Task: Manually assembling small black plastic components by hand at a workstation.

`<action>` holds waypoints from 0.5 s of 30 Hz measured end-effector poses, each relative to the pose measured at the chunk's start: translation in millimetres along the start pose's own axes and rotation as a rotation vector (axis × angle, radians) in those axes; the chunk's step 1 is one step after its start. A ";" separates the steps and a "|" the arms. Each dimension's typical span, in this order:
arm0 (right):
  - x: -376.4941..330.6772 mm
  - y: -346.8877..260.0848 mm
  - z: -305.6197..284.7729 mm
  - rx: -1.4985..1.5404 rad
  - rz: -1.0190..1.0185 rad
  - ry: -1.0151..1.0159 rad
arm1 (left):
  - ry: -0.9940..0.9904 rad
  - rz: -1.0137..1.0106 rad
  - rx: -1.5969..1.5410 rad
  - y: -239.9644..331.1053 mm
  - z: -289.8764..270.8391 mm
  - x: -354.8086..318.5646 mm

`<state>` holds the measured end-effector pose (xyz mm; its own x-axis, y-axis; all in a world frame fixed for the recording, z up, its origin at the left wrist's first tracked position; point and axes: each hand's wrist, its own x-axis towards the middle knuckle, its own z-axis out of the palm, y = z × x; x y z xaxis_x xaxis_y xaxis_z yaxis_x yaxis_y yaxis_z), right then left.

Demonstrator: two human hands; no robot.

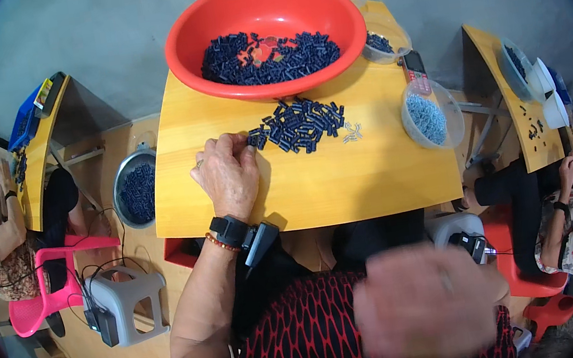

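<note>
My left hand rests on the yellow table, its fingers drawn together at the left edge of a pile of small dark cylindrical pieces. Whatever its fingertips hold is hidden or too small to name. My right hand is raised off the table, close in front of my body, and smeared by motion, so its fingers cannot be read. A few small silvery pins lie just right of the pile. Behind the pile stands a large red basin with many more dark pieces inside.
Along the table's right side are a clear tub of silvery pins, a phone and another clear tub. A metal bowl of dark pieces sits at lower left. Other people work at a left table and a right table.
</note>
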<state>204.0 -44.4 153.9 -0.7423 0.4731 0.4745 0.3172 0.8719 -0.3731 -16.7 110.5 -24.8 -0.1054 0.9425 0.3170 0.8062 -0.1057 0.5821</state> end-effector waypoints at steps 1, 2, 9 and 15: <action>-6.9 13.1 9.3 -0.078 0.137 0.068 | 0.002 0.009 -0.002 5.9 1.7 3.1; -23.0 34.6 26.8 -0.129 0.262 0.149 | 0.004 0.009 0.026 7.4 2.5 1.6; -78.4 150.7 64.9 -0.158 0.800 0.412 | 0.018 0.010 0.034 8.7 -0.3 2.6; -62.6 172.2 66.1 -0.160 0.705 0.312 | 0.024 0.007 0.041 5.9 2.1 2.8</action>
<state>266.1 67.8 7.2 -0.1417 0.9144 0.3793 0.7506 0.3490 -0.5611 -11.0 113.2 -22.1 -0.1130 0.9339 0.3393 0.8302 -0.0989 0.5487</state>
